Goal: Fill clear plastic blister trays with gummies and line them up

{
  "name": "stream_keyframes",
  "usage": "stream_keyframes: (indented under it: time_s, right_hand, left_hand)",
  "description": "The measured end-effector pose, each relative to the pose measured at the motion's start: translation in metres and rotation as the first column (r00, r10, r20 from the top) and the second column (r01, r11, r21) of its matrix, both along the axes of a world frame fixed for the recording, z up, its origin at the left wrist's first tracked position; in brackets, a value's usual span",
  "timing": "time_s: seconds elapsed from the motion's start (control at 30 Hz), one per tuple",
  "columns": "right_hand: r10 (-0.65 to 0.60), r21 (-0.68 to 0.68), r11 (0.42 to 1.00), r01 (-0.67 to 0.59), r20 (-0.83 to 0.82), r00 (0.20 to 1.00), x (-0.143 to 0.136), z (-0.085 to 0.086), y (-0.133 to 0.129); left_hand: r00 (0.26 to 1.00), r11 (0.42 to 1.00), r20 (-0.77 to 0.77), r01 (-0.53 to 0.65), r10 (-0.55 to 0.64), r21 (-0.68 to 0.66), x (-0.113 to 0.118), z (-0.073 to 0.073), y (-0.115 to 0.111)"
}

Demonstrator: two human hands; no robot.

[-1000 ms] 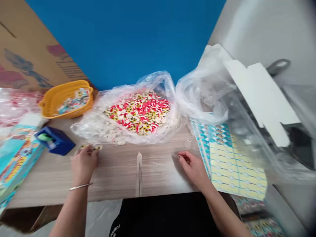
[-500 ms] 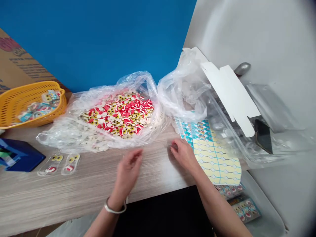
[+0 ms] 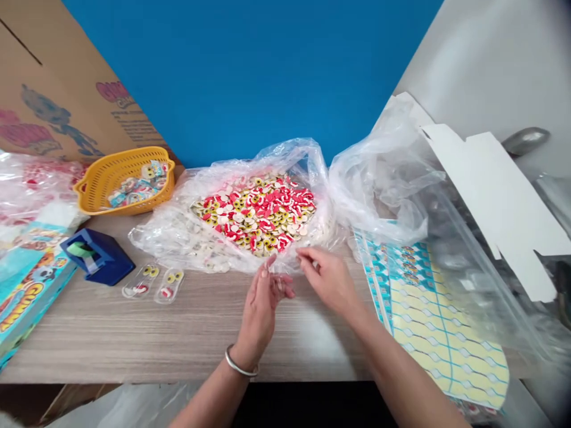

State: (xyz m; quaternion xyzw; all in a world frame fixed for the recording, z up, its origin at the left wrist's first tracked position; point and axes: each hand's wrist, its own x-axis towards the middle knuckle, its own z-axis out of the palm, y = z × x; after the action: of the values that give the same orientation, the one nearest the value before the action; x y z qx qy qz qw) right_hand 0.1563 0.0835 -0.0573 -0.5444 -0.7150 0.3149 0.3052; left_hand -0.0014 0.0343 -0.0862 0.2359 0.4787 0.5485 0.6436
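My left hand [image 3: 261,300] is curled around a small clear plastic blister shell [image 3: 281,286], which is hard to see against the fingers. My right hand [image 3: 328,279] is just to its right, thumb and fingertips pinched together; whatever they hold, if anything, cannot be made out. Just beyond both hands lies an open clear bag [image 3: 178,232] heaped with red, white and yellow candy pieces [image 3: 263,214]. Two clear blister shells, one on the left [image 3: 141,280] and one on the right [image 3: 169,285], rest on the table, each with yellow eye pieces and a red-and-white piece.
Left of the shells stands a blue tape dispenser [image 3: 107,258], with a yellow basket [image 3: 127,151] of packed pieces behind it. A printed box [image 3: 33,285] lies far left. Printed sticker sheets [image 3: 446,339], a clear bin [image 3: 464,267] and white card [image 3: 499,184] are at right.
The view has swung left, showing more of the table's left side. My hands have come closer together by the bag's front edge, and clear plastic now shows in my left hand.
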Motion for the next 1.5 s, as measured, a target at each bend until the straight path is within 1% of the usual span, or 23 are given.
stream_keyframes:
  time_s: [0.03,0.07,0.13,0.2,0.27,0.3,0.37,0.53,0.6,0.7,0.8,0.87,0.93,1.03,1.1,1.17,1.23,1.3,1.37,1.43,1.5]
  right_hand:
    - [0.001,0.051,0.999,-0.007,0.106,0.994,-0.004,0.0,0.017]
    - [0.026,0.087,0.995,-0.045,0.207,0.978,-0.009,-0.001,0.033]
    - [0.12,0.097,0.981,-0.166,0.369,0.922,-0.023,-0.006,0.061]
    - [0.196,0.069,0.963,-0.26,0.484,0.853,-0.038,-0.014,0.078]
    - [0.215,0.037,0.959,-0.283,0.559,0.801,-0.049,-0.022,0.087]
    - [0.208,0.029,0.961,-0.275,0.579,0.788,-0.053,-0.025,0.089]
    - [0.191,0.032,0.966,-0.257,0.583,0.79,-0.056,-0.031,0.091]
    - [0.131,0.063,0.98,-0.188,0.503,0.854,-0.053,-0.038,0.092]
    - [0.122,0.092,0.977,-0.191,0.497,0.859,-0.055,-0.038,0.093]
    - [0.164,0.127,0.953,-0.275,0.545,0.822,-0.062,-0.036,0.097]
    - [0.22,0.096,0.93,-0.354,0.627,0.747,-0.068,-0.035,0.101]
    - [0.233,0.081,0.925,-0.372,0.652,0.722,-0.07,-0.035,0.102]
    - [0.221,0.089,0.932,-0.352,0.63,0.744,-0.069,-0.038,0.102]
    - [0.195,0.105,0.948,-0.3,0.555,0.809,-0.066,-0.044,0.099]
    - [0.213,0.103,0.947,-0.303,0.504,0.837,-0.063,-0.047,0.098]
    - [0.248,0.095,0.944,-0.317,0.431,0.868,-0.06,-0.048,0.099]
    - [0.241,0.093,0.954,-0.285,0.327,0.914,-0.057,-0.049,0.1]
    - [0.191,0.104,0.971,-0.216,0.212,0.959,-0.054,-0.047,0.101]
    - [0.147,0.115,0.981,-0.159,0.105,0.984,-0.052,-0.043,0.098]
    - [0.156,0.109,0.981,-0.158,0.024,0.987,-0.052,-0.038,0.093]
    - [0.194,0.099,0.977,-0.191,-0.015,0.981,-0.054,-0.031,0.086]
  left_hand:
    - [0.999,1.0,0.035,-0.014,0.014,-0.005,-0.007,0.004,0.006]
    - [0.997,0.999,0.067,-0.033,0.035,-0.018,-0.013,0.008,0.012]
    - [0.991,0.996,0.112,-0.074,0.079,-0.048,-0.024,0.012,0.024]
    - [0.985,0.992,0.127,-0.109,0.116,-0.059,-0.032,0.011,0.034]
    - [0.982,0.989,0.126,-0.134,0.141,-0.067,-0.038,0.008,0.042]
    - [0.981,0.987,0.123,-0.143,0.151,-0.074,-0.04,0.005,0.044]
    - [0.979,0.984,0.121,-0.154,0.164,-0.088,-0.042,0.001,0.047]
    - [0.974,0.981,0.137,-0.166,0.179,-0.103,-0.041,-0.005,0.049]
    - [0.973,0.98,0.139,-0.171,0.184,-0.103,-0.041,-0.006,0.049]
    - [0.971,0.978,0.139,-0.181,0.194,-0.103,-0.041,-0.008,0.048]
    - [0.973,0.98,0.133,-0.178,0.189,-0.094,-0.041,-0.009,0.049]
    - [0.975,0.981,0.124,-0.174,0.184,-0.087,-0.041,-0.009,0.049]
    - [0.977,0.981,0.111,-0.175,0.185,-0.088,-0.04,-0.008,0.049]
    - [0.98,0.981,0.091,-0.168,0.176,-0.092,-0.04,-0.008,0.049]
    - [0.982,0.983,0.09,-0.159,0.167,-0.087,-0.04,-0.009,0.049]
    - [0.983,0.985,0.089,-0.152,0.159,-0.079,-0.04,-0.011,0.049]
    - [0.986,0.987,0.077,-0.143,0.149,-0.078,-0.04,-0.013,0.049]
    - [0.991,0.989,0.048,-0.124,0.128,-0.074,-0.04,-0.013,0.049]
    - [0.995,0.993,0.005,-0.102,0.103,-0.065,-0.04,-0.012,0.05]
    - [0.997,0.996,-0.029,-0.07,0.069,-0.061,-0.04,-0.011,0.051]
    - [0.998,0.997,-0.041,-0.039,0.037,-0.061,-0.04,-0.01,0.053]
